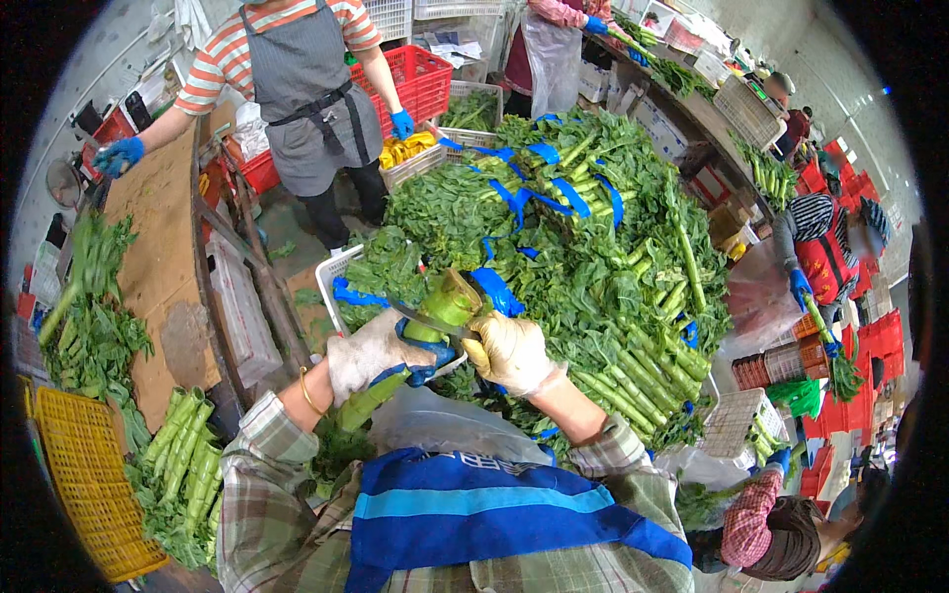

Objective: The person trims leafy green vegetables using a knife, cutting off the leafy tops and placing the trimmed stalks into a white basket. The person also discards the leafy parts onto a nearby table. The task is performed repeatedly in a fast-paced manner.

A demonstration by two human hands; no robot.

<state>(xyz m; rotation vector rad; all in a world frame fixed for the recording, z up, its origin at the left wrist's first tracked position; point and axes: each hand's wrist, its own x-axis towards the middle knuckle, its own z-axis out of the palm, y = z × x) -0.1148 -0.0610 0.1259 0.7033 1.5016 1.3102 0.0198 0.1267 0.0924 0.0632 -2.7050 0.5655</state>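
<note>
My left hand (397,352), in a white and blue work glove, grips a thick green vegetable stem (445,304), its cut end tilted up to the right. Below the fist a lower length of green stem (367,404) sticks out. In my right hand (511,352), which wears a pale yellowish glove, is a knife (434,324); its blade lies across the stem and points left. Just beyond both hands spreads a large heap of leafy green stalks (593,274) with blue straps (571,196) lying over it.
A white plastic crate (326,285) stands beyond my left hand. A co-worker in a grey apron (300,96) stands ahead, beside a cardboard-covered table (152,274). A yellow crate (93,474) and more stalks (182,445) lie at left. Other people handle stalks at right.
</note>
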